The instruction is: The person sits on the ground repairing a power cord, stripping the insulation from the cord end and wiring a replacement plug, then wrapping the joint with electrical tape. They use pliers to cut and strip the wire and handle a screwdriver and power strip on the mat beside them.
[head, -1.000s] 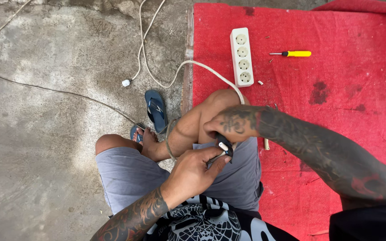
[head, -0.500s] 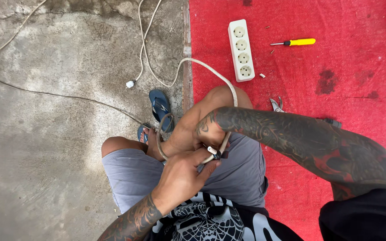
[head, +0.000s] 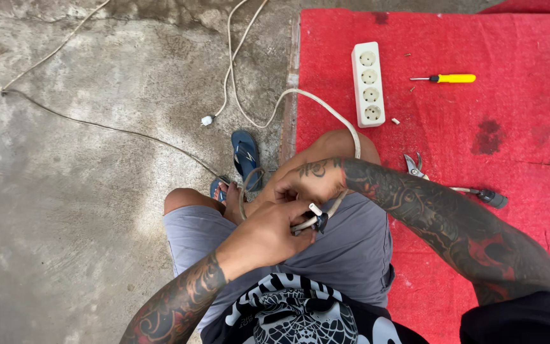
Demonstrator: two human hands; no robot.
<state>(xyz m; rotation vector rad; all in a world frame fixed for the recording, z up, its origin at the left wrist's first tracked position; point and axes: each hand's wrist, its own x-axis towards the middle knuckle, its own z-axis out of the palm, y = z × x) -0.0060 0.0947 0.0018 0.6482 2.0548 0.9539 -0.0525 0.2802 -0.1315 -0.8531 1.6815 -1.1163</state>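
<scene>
Gripping: left hand point(head: 265, 239) and right hand point(head: 310, 185) pinch the cream cable point(head: 335, 204) end over the lap.
Done: conductors bared.
Left: pliers point(head: 453, 185), screwdriver point(head: 447, 78) beside power strip point(head: 368, 84), unused.

The scene is carried by a grey concrete floor point(head: 65, 210), stained and worn, with a darker damp patch near its middle. The right part of the floor is covered by a red mat point(head: 517, 127), marked by a few dark spots. On the mat a white four-socket power strip point(head: 368, 84) is laid lengthwise, and a yellow-handled screwdriver point(head: 447, 78) is seen just to its right. Lower on the mat a pair of pliers point(head: 415, 167) is partly hidden. On the bare concrete, thin pale cords point(head: 97, 126) are trailed, one ending in a small white plug point(head: 207, 120), and a blue flip-flop point(head: 246, 156) is placed near the mat's edge.
</scene>
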